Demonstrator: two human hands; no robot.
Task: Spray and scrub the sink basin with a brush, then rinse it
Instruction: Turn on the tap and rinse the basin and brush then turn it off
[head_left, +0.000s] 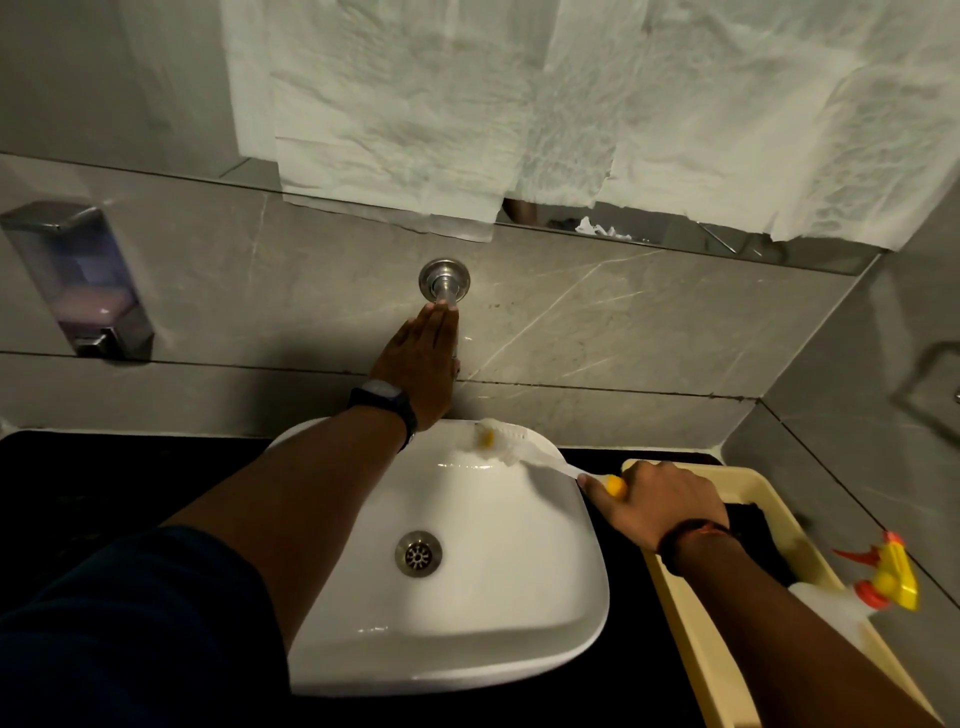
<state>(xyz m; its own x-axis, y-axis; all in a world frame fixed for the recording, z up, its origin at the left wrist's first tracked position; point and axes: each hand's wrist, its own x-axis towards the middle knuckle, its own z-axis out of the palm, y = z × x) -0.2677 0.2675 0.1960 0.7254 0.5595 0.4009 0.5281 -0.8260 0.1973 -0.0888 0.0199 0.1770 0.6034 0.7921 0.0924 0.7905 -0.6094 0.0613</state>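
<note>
1. Scrubbing brush: white handle with a yellow grip section and a white bristle head with a yellow spot. The head rests at the back rim of the sink basin, just under the wall tap. The long axis runs diagonally, from the grip at the near right up to the head at the far left; the bristle end points toward the back wall and leftward.

2. Right hand: fingers are wrapped closed around the yellow grip of the brush, thumb along the handle. The hand sits over the right edge of the basin, above the dark bench.

3. Left hand: flat, fingers together and extended, laid over the wall tap, with fingertips at its chrome stem. Whether it grips the tap or merely presses it cannot be told. A dark watch is on the wrist.

4. Sink basin: white, rounded square, sitting on the bench, chrome drain near its centre. No running water is discernible.

5. Step in hand, as judged: the turn from scrubbing to rinsing, with the brush at the rear rim and the other hand at the tap. The next move likely calls for working the tap to start water, then sweeping the brush around the walls toward the drain.

6. Surroundings: cream tray at right holding a spray bottle with yellow and red nozzle, lying well apart from the basin; soap dispenser on the left wall; paper sheets covering the mirror above.
</note>
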